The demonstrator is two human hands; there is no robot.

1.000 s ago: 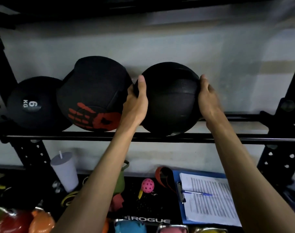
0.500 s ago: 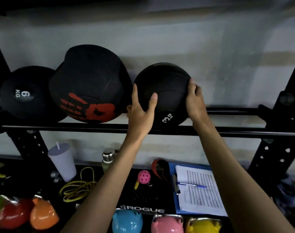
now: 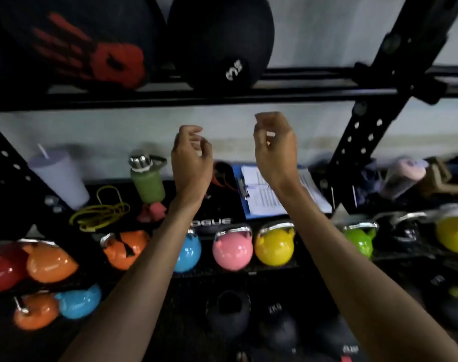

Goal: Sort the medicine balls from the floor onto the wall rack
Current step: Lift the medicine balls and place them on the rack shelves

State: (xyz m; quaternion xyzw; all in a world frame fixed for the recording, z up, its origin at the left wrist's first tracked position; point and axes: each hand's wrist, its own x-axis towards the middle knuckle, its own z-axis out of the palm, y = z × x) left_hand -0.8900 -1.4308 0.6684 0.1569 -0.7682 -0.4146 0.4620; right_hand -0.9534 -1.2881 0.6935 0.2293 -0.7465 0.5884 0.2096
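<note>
Two hands hang in the head view, just under the rack bar (image 3: pixel 301 93). The left hand (image 3: pixel 191 159) and the right hand (image 3: pixel 275 150) are apart, fingers loosely curled, holding nothing. Above them a black medicine ball (image 3: pixel 220 35) sits on the rack, touching a larger ball with a red handprint (image 3: pixel 79 45) to its left. Below, a pink kettlebell (image 3: pixel 233 251) stands beside a yellow kettlebell (image 3: pixel 274 247). Dark floor balls (image 3: pixel 277 329) lie lower, blurred.
</note>
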